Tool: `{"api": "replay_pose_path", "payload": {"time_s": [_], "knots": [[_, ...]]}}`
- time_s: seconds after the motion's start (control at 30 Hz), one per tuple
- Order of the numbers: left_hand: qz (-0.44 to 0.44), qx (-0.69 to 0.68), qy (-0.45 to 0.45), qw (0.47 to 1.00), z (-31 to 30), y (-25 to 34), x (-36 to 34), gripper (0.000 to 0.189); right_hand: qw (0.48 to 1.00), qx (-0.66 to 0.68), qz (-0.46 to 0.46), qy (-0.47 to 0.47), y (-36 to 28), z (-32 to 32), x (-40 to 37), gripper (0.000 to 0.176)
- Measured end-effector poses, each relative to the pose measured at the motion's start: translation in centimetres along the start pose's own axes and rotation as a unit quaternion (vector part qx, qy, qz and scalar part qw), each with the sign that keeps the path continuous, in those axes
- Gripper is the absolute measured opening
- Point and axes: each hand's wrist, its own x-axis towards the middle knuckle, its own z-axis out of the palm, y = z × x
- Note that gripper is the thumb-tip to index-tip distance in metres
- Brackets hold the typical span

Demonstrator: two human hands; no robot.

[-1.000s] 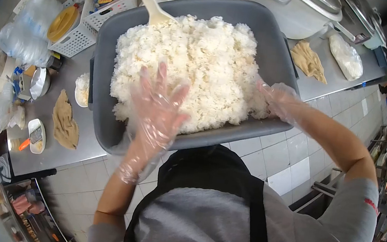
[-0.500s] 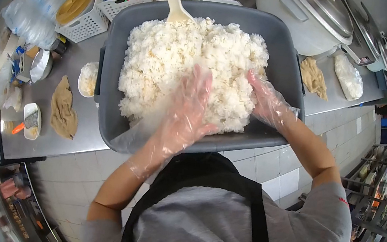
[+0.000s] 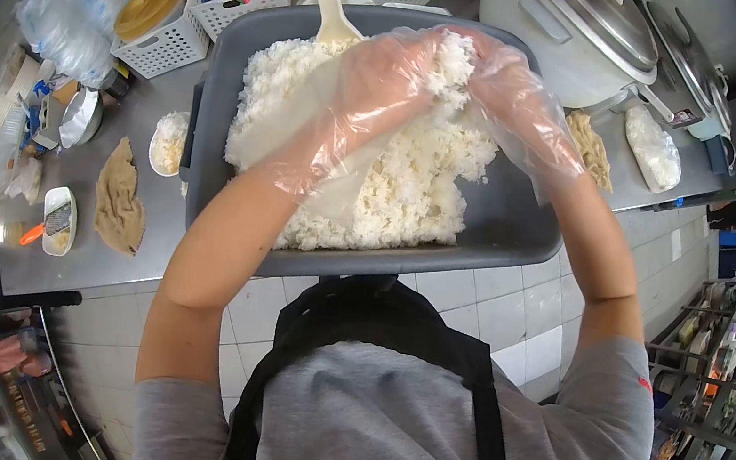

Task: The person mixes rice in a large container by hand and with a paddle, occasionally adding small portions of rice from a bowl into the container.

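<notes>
The left hand (image 3: 382, 70) and right hand (image 3: 513, 90), both gloved, close their grip around a clump of rice (image 3: 456, 57) at upper centre. It is lifted above the grey tub (image 3: 512, 223), whose long axis runs left-right. Half a second ago both hands pressed the mound (image 3: 393, 186) lower down.

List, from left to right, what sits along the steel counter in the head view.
White dish → brown cloth → small bowl → grey tub holding rice → tan cloth → wrapped bundle.
</notes>
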Motion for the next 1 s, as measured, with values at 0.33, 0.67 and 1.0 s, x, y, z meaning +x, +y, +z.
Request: {"api": "replay_pose_path", "payload": {"time_s": [0.33, 0.67, 1.0], "knots": [[-0.074, 0.203, -0.155, 0.964, -3.4, -2.7, -4.3, 0.035, 0.828, -0.526, -0.192, -0.021, 5.0, 8.3, 5.4, 0.042], [0.002, 0.068, 0.105, 0.992, -5.8, -10.5, -13.1, 0.014, 0.986, 0.079, -0.12, -0.083, -4.0, 8.8, 13.6, 0.04], [-0.003, 0.112, 0.127, 0.986, -5.6, -10.1, -12.6, 0.013, 0.9, 0.392, -0.187, 0.041, -10.4, 0.7, 6.5, 0.036]]}}
